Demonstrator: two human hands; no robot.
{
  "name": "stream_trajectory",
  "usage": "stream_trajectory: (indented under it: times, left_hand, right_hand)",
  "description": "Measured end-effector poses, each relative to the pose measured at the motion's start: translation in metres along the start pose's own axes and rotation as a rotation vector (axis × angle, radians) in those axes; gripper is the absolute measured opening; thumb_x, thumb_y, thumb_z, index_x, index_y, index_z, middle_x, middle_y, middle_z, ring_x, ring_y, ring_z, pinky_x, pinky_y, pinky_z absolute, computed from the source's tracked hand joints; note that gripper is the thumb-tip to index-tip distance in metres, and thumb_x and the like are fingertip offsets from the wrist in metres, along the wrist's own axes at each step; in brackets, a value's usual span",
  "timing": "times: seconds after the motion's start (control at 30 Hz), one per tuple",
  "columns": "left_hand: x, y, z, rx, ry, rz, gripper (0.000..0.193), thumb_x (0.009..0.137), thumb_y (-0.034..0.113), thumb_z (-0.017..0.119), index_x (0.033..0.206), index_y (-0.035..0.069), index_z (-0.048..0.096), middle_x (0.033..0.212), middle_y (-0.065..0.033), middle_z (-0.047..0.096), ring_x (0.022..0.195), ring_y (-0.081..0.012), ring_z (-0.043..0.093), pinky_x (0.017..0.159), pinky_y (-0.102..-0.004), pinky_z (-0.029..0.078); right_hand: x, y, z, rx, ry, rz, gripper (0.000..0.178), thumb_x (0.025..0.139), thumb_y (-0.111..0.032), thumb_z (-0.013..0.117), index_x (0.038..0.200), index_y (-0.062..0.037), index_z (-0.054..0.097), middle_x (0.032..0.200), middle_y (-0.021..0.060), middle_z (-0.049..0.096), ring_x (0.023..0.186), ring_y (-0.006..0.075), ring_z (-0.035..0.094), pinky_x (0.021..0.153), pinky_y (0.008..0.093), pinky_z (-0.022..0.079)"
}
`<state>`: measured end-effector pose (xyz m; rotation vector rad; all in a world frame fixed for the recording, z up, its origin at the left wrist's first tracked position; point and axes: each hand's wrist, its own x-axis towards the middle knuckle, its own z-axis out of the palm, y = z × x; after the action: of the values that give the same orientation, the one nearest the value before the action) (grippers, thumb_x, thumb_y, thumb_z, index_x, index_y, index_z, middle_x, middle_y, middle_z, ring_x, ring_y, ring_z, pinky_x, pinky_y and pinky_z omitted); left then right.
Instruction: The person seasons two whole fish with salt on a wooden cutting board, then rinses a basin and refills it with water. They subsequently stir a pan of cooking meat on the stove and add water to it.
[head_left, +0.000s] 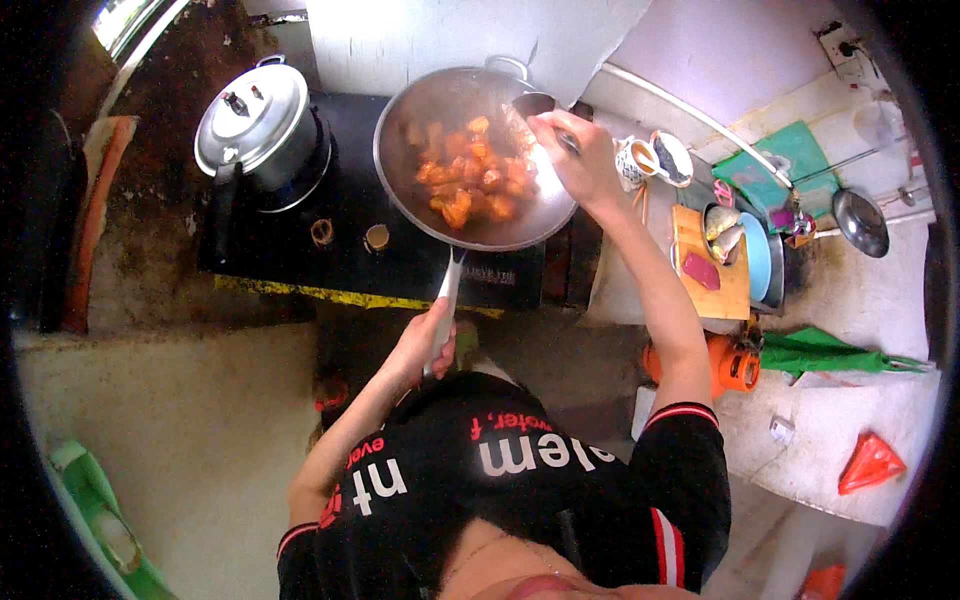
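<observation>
A wok (400, 195) sits on the black stove top, with browned, orange-glazed chunks of food (470, 175) gathered in its middle and left. Light steam blurs the food a little. My left hand (424, 340) is wrapped round the wok's pale handle (449, 290), which points toward me. Over the wok's right rim, my right hand (580, 152) is closed on a cooking utensil (533, 103) with a dark rounded part and a shiny handle end. Its exact kind is not clear, and my fingers hide much of it.
A pressure cooker (262, 115) stands on the stove (345, 200) at left, its black handle toward me. At right are patterned cups (632, 160), a wooden board (690, 235) with raw meat (701, 271), a blue basin (757, 258) and an orange gas cylinder (735, 368) lower down.
</observation>
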<state>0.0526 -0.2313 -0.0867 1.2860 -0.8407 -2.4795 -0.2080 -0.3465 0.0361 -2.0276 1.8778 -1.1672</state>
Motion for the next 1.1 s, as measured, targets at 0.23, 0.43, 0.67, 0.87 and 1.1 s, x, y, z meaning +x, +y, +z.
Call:
stream_trajectory:
  times: [0.23,0.43,0.67,0.87,1.1]
  left_hand:
    - [-0.001,-0.001,-0.001,-0.005,-0.036,0.023,0.053,0.092,0.055,0.031,0.073,0.007,0.043,0.047,-0.0027,0.041,0.034,-0.0137,0.036,0.032,-0.0296,0.031]
    - [0.000,0.001,-0.003,0.034,-0.005,-0.004,0.054,0.092,0.055,0.030,0.074,0.006,0.044,0.047,-0.0033,0.041,0.034,-0.0151,0.037,0.032,-0.0294,0.031]
    - [0.000,0.001,0.000,-0.012,0.038,-0.022,0.054,0.091,0.057,0.032,0.074,0.006,0.044,0.048,-0.0031,0.041,0.034,-0.0144,0.036,0.032,-0.0284,0.031]
    - [-0.002,0.004,0.000,0.013,-0.009,-0.015,0.054,0.091,0.057,0.034,0.075,0.006,0.043,0.049,-0.0025,0.040,0.034,-0.0128,0.037,0.033,-0.0271,0.033]
    - [-0.007,0.012,-0.002,0.007,0.029,-0.051,0.054,0.090,0.059,0.035,0.076,0.007,0.043,0.049,-0.0030,0.040,0.034,-0.0121,0.036,0.032,-0.0265,0.032]
  right_hand:
    - [0.028,0.040,0.054,0.224,0.117,0.014,0.021,0.084,-0.020,0.060,0.087,-0.0003,0.067,0.065,0.0024,0.063,0.061,0.0071,0.056,0.056,0.0237,0.044]
    - [-0.008,0.005,0.062,0.419,-0.270,-0.133,0.007,0.078,-0.005,0.060,0.079,0.0011,0.064,0.087,0.0111,0.067,0.077,0.0190,0.065,0.069,0.0286,0.050]
    - [0.003,0.042,0.012,0.310,-0.058,-0.208,0.013,0.079,-0.007,0.059,0.087,-0.0002,0.066,0.089,0.0128,0.067,0.081,0.0171,0.065,0.074,0.0269,0.049]
    - [0.018,0.068,0.059,0.657,0.042,0.113,0.017,0.080,-0.009,0.060,0.095,-0.0034,0.068,0.085,0.0098,0.068,0.076,0.0124,0.063,0.068,0.0238,0.048]
    - [-0.038,0.041,0.071,0.823,-0.241,-0.048,0.013,0.085,-0.006,0.056,0.077,0.0009,0.062,0.102,0.0125,0.065,0.092,0.0179,0.063,0.075,0.0268,0.050]
